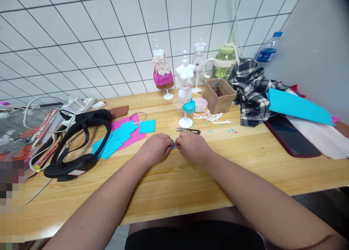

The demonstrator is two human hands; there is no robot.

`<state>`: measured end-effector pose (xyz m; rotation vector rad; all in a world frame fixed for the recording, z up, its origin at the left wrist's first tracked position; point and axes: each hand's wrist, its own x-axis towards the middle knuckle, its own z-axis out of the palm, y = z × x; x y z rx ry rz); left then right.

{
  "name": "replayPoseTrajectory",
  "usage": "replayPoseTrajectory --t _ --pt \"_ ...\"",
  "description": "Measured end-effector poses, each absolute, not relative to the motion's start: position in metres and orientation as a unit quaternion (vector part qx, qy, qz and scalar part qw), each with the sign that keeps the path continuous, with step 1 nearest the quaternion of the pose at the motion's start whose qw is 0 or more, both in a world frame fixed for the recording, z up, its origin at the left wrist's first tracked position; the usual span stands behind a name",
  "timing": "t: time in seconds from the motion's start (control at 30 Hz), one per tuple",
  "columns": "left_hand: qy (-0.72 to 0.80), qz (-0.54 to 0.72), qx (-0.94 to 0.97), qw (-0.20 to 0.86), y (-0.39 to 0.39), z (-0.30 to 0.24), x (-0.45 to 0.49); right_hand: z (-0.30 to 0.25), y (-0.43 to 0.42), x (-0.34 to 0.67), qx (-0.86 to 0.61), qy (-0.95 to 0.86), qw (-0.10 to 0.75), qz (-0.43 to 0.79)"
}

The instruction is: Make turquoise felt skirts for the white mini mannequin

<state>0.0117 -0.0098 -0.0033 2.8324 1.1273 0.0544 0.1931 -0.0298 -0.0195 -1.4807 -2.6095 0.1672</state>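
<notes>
My left hand (155,148) and my right hand (193,146) rest knuckles-up on the wooden table (245,162), fingertips pinched together on a small blue paper piece (175,145) between them; most of it is hidden. Just beyond my right hand lie small scissors (188,130). Behind those stands a white mini mannequin (185,86) wearing a blue paper skirt (189,107). Blue paper sheets (120,135) lie on pink paper (134,133) to the left.
A black headset (79,144) and cables lie at left. Two more mannequins (163,70) stand by the tiled wall, with a cardboard box (219,95), pink bowl (200,104), paper scraps, green jug (225,60), plaid cloth (252,88), blue sheet (297,106) and dark tablet (293,137) at right.
</notes>
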Motion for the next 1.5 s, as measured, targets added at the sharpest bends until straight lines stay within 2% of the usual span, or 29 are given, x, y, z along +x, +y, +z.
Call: replayPoseTrajectory --t 0.43,0.77,1.0,1.5 --pt "0.371 0.021 0.927 0.056 -0.009 -0.005 0.011 -0.021 -0.028 0.194 -0.497 -0.862 0.077 0.063" --pt "0.372 0.001 0.928 -0.008 -0.006 -0.005 0.007 -0.020 -0.028 0.197 -0.507 -0.852 0.091 0.093" --pt "0.348 0.016 0.935 -0.063 -0.009 -0.005 0.013 -0.018 -0.032 0.194 -0.488 -0.853 0.178 0.048" --pt "0.344 0.042 0.935 -0.077 -0.014 0.006 0.013 -0.013 -0.036 0.192 -0.485 -0.850 0.205 0.029"
